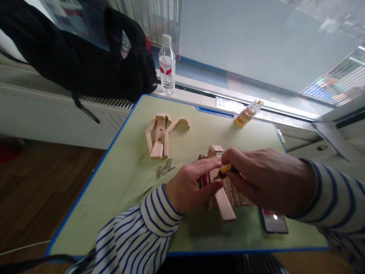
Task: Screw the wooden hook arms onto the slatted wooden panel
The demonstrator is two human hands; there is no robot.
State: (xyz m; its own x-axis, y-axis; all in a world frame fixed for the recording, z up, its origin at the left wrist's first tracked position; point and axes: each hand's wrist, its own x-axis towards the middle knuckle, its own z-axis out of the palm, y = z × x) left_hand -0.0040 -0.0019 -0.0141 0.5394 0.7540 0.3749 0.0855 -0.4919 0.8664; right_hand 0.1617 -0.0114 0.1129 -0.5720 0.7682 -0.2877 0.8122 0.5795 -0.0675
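My left hand (191,184) rests on a pale wooden assembly (223,198) at the middle of the green desk (119,182), fingers curled around its slats. Over the same assembly, my right hand (262,179) is closed on a small yellow-and-black screwdriver (225,170), its tip pointing at the wood near my left fingertips. A wooden hook piece (214,150) stands up just behind the hands. Both sleeves are blue-and-white striped.
Loose wooden hook parts (161,135) lie at the desk's far left, with a few screws (166,167) in front of them. A phone (274,220) lies near the front right. A small yellow bottle (247,113), a water bottle (167,64) and a black bag (85,61) sit by the window.
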